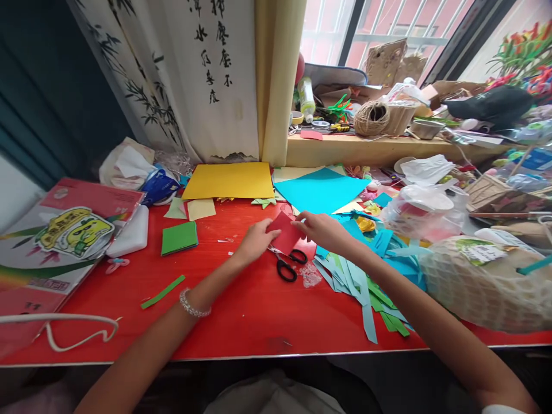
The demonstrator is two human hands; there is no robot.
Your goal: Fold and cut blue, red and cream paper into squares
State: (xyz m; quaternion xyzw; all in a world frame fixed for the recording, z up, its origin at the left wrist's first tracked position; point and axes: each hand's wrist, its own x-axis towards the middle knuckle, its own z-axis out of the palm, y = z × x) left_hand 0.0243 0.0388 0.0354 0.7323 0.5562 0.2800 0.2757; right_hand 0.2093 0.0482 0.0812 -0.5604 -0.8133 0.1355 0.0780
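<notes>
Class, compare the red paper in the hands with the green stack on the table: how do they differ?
The red paper is held by the left hand and right hand, while the green stack lies on the table. The red paper is turned cornerwise, one corner pointing away from the person; the green stack sits nearly square to the table. Both are plain coloured paper.

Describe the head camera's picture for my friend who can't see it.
A person's left hand and right hand hold a small red paper at a red table, near black-handled scissors. A green paper stack lies to the left, a yellow sheet and a blue sheet beyond, and cut paper strips to the right.
</notes>
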